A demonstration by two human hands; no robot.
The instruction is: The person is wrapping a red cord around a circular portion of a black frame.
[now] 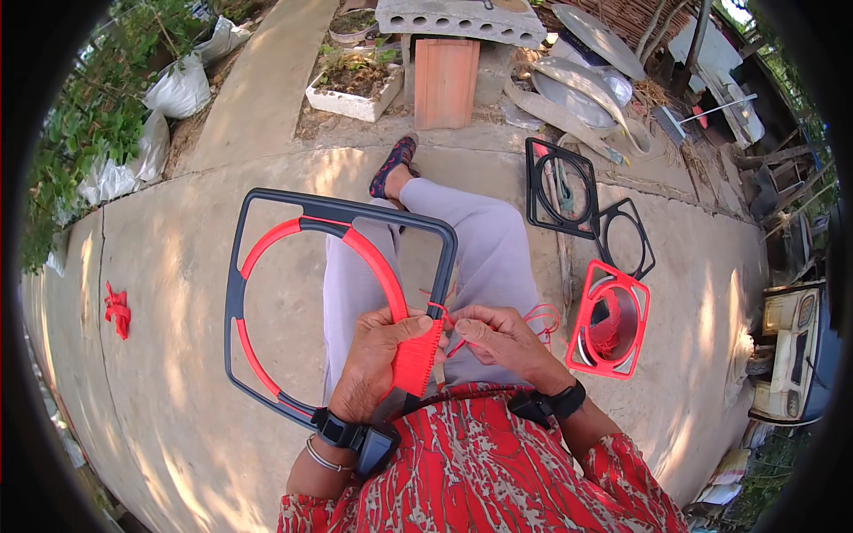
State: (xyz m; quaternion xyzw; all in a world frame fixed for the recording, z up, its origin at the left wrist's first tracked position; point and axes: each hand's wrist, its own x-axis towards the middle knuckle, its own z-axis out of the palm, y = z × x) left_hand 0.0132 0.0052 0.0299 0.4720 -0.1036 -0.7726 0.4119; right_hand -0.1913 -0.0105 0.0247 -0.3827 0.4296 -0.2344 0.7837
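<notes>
Over the lap, the left hand [380, 351] is gripping the light, stiff dark plastic frame with its red woven ring [338, 302] while the right hand [498, 342] is pinching the thin, limp red cord [449, 313], best held by fingertips.

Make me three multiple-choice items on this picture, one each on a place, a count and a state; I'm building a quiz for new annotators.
1. Where does the red frame with cord inside it stand?
A. on the concrete at the person's right
B. on the person's lap
C. on the grey block

2. How many empty black frames lie beyond it?
A. none
B. two
C. five

3. What is the left hand doing?
A. hanging free
B. gripping the grey frame at its woven red patch
C. resting on the ground

Answers: 1 A, it stands on the concrete beside the right hand; 2 B, two overlap there; 3 B, the thumb presses the red weave.
</notes>
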